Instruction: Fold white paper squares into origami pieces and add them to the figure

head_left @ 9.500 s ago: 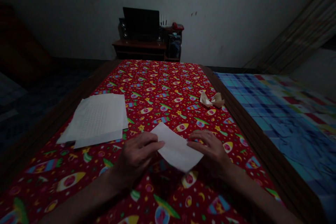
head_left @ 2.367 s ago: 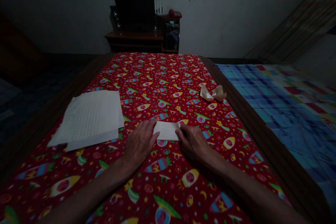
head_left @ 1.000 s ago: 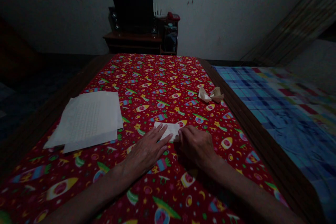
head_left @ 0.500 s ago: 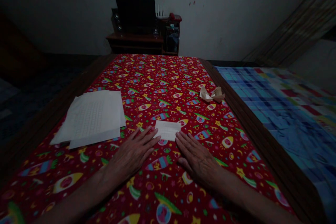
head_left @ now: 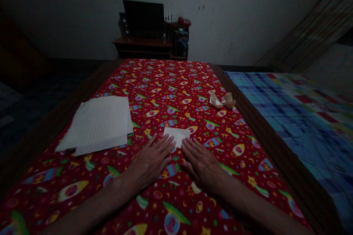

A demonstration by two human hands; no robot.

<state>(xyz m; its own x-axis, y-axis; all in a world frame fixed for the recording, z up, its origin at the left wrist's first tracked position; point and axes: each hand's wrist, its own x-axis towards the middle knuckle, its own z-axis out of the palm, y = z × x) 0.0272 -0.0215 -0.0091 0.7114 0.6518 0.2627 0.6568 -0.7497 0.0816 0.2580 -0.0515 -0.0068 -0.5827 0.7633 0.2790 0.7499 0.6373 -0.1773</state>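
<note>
A small folded white paper point(head_left: 176, 136) lies on the red cloth with rocket prints point(head_left: 165, 80), its lower edge partly hidden between my hands. My left hand point(head_left: 149, 163) rests flat, its fingertips at the paper's left corner. My right hand point(head_left: 202, 165) lies flat too, with its fingertips close to the paper's lower right edge. Neither hand holds anything. To the left sits a stack of white lined sheets point(head_left: 97, 125), and a crumpled, folded tan paper piece point(head_left: 222, 100) lies near the right edge of the cloth.
A dark wooden frame edge point(head_left: 245, 125) runs along the right of the cloth, beyond which lies a blue checked blanket point(head_left: 298, 117). At the back, a low wooden cabinet point(head_left: 142, 44) holds a dark monitor point(head_left: 143, 14) and speakers.
The white paper is now a much smaller folded piece than the large sheet of the earliest frame. Both hands have gone from pressing on it to lying flat beside it.
</note>
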